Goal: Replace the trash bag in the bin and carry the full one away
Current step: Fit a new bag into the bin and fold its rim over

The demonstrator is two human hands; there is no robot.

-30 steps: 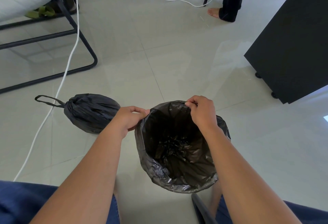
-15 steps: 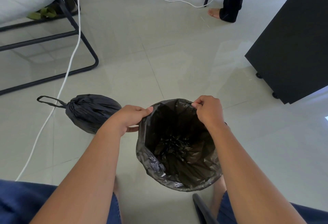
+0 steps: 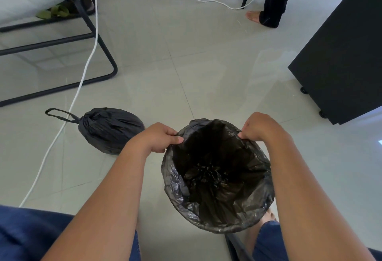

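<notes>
Two hands (image 3: 159,136) (image 3: 259,126) pinch liner (image 3: 217,178) over glossy tiles (image 3: 186,58).

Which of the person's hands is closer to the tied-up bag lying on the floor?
Left. The left hand is just beside the tied bag; the right hand is across the bin liner's opening.

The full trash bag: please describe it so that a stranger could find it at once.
On the tiled floor, left of the lined bin, a white cable runs. The full trash bag lies beside it: black, tied shut, with a loop handle.

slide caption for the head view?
Both hands pinch the fresh black plastic liner; tied black full bag beside.
</notes>
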